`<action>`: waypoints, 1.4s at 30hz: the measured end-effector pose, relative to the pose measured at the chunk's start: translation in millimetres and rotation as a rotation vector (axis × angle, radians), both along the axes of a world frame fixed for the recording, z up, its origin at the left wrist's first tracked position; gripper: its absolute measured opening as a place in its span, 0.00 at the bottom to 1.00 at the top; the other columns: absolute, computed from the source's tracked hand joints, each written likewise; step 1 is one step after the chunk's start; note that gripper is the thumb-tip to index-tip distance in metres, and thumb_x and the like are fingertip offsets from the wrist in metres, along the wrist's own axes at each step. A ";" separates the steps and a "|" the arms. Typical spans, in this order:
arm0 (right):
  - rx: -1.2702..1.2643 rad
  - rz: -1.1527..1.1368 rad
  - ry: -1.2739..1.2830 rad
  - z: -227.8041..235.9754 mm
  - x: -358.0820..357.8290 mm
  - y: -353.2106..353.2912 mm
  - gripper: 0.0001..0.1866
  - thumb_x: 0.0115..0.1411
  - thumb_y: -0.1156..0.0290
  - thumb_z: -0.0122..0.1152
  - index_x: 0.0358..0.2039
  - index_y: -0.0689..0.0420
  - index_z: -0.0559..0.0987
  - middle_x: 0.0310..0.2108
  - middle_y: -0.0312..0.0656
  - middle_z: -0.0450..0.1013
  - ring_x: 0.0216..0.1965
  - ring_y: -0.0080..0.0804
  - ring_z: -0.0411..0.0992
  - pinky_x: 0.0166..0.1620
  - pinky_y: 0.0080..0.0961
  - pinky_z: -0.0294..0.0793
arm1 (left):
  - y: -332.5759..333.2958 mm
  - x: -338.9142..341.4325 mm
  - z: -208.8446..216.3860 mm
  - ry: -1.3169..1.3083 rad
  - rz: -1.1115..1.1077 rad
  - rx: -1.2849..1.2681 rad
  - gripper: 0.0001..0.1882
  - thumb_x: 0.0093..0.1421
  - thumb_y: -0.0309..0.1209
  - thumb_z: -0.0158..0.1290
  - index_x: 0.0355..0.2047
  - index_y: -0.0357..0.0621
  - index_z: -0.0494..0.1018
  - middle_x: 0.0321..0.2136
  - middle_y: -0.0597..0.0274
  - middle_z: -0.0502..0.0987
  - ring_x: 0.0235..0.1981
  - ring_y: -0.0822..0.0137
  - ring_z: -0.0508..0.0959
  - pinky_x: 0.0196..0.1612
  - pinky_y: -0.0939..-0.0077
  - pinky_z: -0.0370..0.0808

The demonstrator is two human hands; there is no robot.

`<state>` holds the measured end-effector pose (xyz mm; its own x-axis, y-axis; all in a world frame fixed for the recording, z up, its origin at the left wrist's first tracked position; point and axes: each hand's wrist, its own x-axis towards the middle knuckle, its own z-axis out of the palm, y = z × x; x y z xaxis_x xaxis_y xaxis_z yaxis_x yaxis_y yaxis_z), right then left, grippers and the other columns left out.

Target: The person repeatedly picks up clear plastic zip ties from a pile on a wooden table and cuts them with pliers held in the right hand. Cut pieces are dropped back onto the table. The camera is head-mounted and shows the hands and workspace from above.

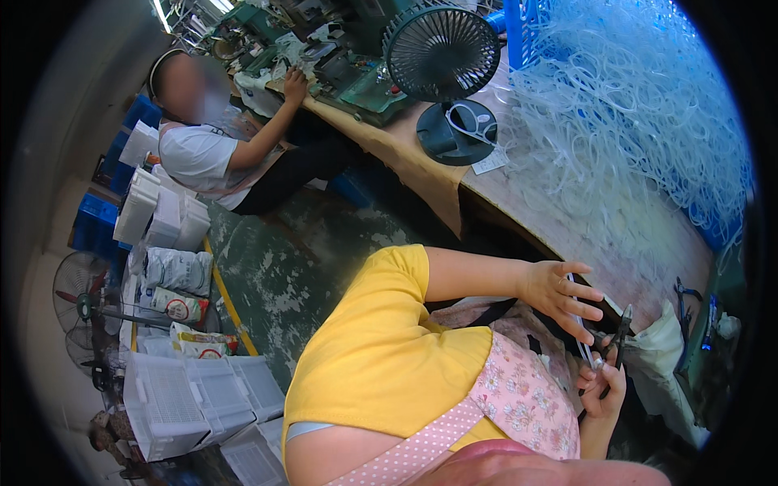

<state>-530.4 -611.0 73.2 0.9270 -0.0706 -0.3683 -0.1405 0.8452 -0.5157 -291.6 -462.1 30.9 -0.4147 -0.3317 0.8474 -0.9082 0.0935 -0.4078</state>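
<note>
Head view takes in a long worktop (677, 247) whose right part carries a great heap of clear plastic loops (616, 121), partly within a blue crate (521, 32). Beyond its far stretch a seated co-worker (198, 158) reaches one arm onto it. White crates (166, 397) stack at lower left. A dark green desk fan (442, 53) stands beside the heap. Plastic bags (180, 305) above the crates bear red and green printing, too small to read. The wearer's left hand (561, 296) has its fingers spread, with a pale strip (583, 351) running past them toward the other hand; whether it grips the strip, I cannot tell. The right hand (602, 385) is curled around dark-handled pliers (622, 336), tips upward, just off the worktop's near edge. Smallest, a white paper slip (489, 160) lies by the fan's base, its marks illegible.
</note>
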 end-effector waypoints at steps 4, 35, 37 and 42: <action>0.117 -0.012 0.000 -6.6 -9.3 -5.5 0.26 0.59 0.72 0.50 0.59 0.51 0.62 0.37 0.39 0.70 0.31 0.30 0.69 0.30 0.26 0.70 | -1.7 4.7 6.7 -0.025 -0.110 0.097 0.37 0.57 0.31 0.56 0.63 0.80 0.55 0.60 0.71 0.60 0.53 0.64 0.67 0.51 0.64 0.67; -2.106 -0.122 -0.249 41.4 45.0 31.7 0.34 0.40 0.74 0.70 0.53 0.45 0.77 0.42 0.42 0.69 0.33 0.37 0.70 0.34 0.31 0.70 | -13.4 -26.6 76.9 2.089 -1.279 -0.162 0.42 0.49 0.33 0.46 0.67 0.52 0.51 0.34 0.58 0.65 0.31 0.66 0.69 0.53 0.65 0.65; -2.089 -0.121 -0.243 40.7 44.8 31.2 0.34 0.40 0.75 0.69 0.53 0.45 0.77 0.42 0.42 0.69 0.33 0.37 0.70 0.33 0.31 0.70 | -14.8 -27.8 77.8 2.082 -1.256 -0.165 0.42 0.49 0.33 0.46 0.68 0.52 0.50 0.34 0.58 0.65 0.30 0.67 0.69 0.52 0.65 0.65; -2.078 -0.096 -0.227 35.8 45.0 29.7 0.36 0.38 0.77 0.69 0.53 0.44 0.77 0.39 0.42 0.69 0.32 0.36 0.69 0.32 0.29 0.71 | -15.5 -29.2 79.4 2.061 -1.229 -0.148 0.42 0.49 0.34 0.46 0.67 0.51 0.52 0.33 0.59 0.64 0.29 0.68 0.68 0.51 0.66 0.66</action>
